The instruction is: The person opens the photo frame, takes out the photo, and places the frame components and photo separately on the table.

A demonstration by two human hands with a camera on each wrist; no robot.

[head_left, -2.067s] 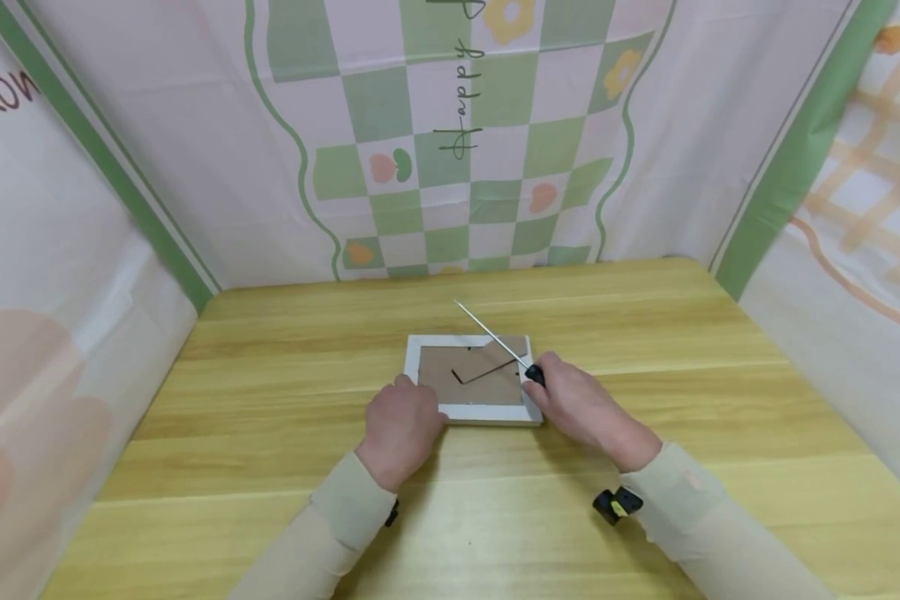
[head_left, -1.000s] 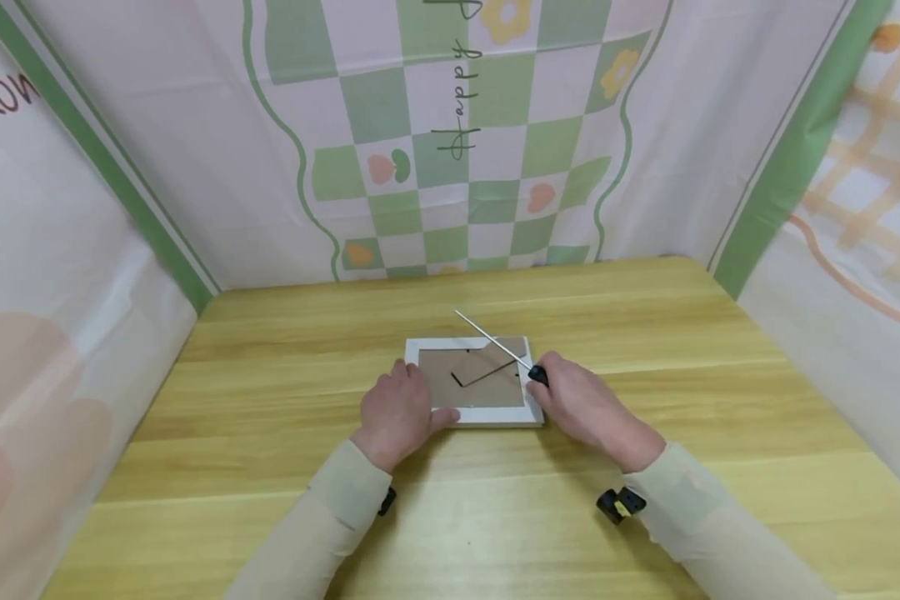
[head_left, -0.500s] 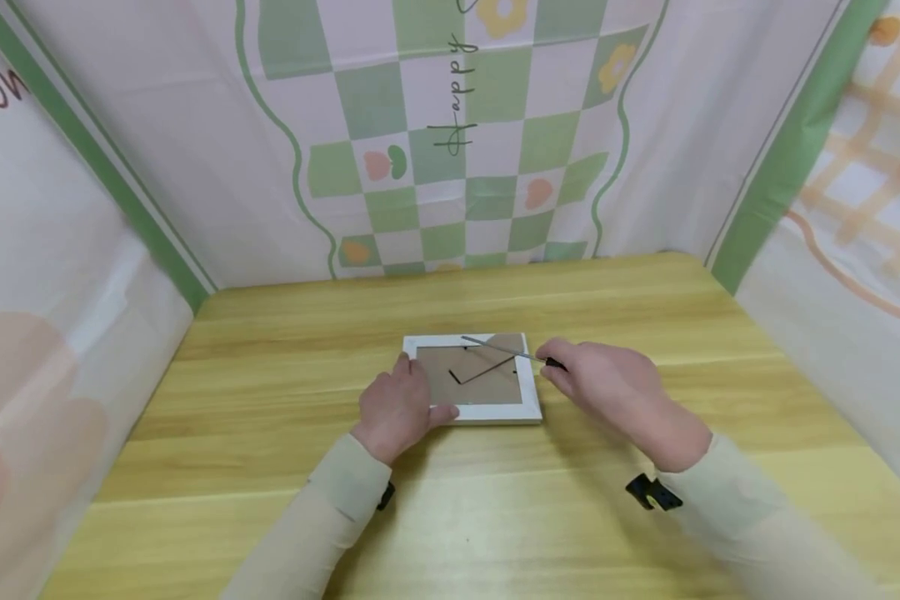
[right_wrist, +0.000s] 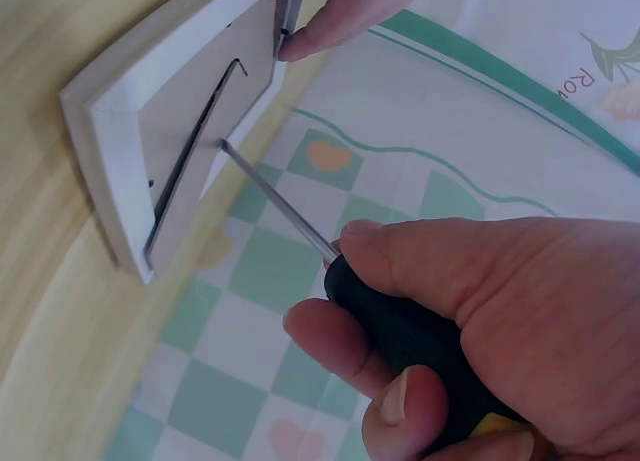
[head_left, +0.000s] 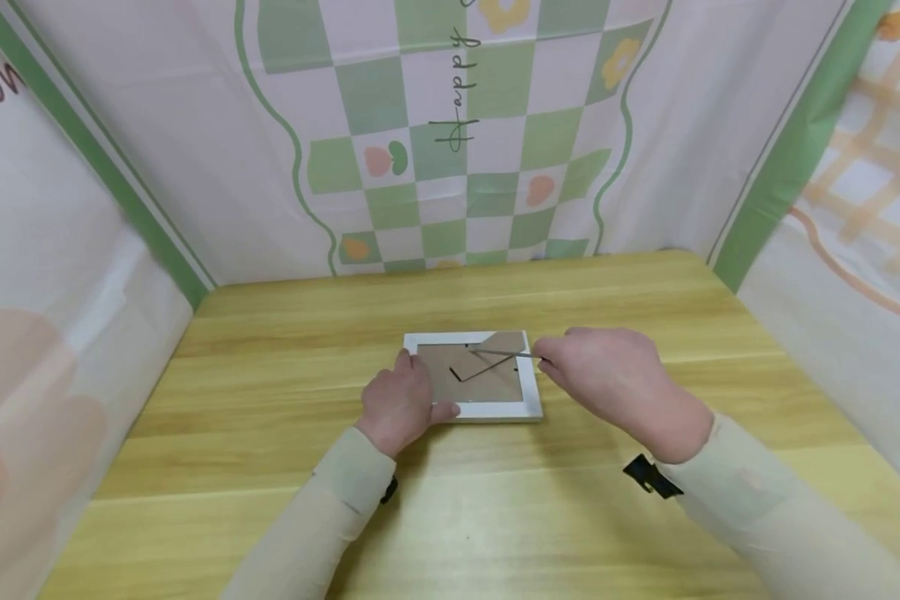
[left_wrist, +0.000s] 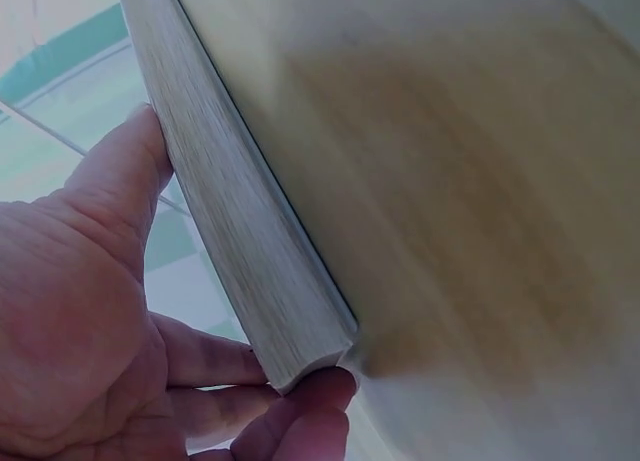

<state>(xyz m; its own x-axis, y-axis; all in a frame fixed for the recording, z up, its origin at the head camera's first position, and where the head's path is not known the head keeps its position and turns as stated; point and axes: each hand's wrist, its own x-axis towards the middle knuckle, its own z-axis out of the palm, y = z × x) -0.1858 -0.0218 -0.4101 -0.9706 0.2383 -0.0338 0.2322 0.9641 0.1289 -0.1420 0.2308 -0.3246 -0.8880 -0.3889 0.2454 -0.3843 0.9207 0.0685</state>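
A white picture frame [head_left: 498, 410] lies back up on the table, showing its brown backing board [head_left: 487, 391]. Dark lines mark a stand flap on the board, and small black tabs sit along its edges. My left hand [head_left: 399, 400] grips the frame's left end; in the left wrist view its thumb lies along the pale side [left_wrist: 235, 201] and fingers curl at the corner. My right hand [head_left: 622, 383] grips a screwdriver [right_wrist: 400, 326] by its dark handle. The metal tip [right_wrist: 228, 147] is at the board near the far edge; whether it touches a tab is unclear.
The wooden table [head_left: 285, 333] extends around the frame on all sides. A cloth backdrop [head_left: 442, 100] with a green and white checked print rises behind it, and printed cloths hang at left and right. A black wrist strap [head_left: 651, 477] hangs below the right sleeve.
My right hand has shifted right and turned over. The screwdriver tip has come down from beyond the frame's far edge to the board. My left thumb has moved onto the frame's near edge.
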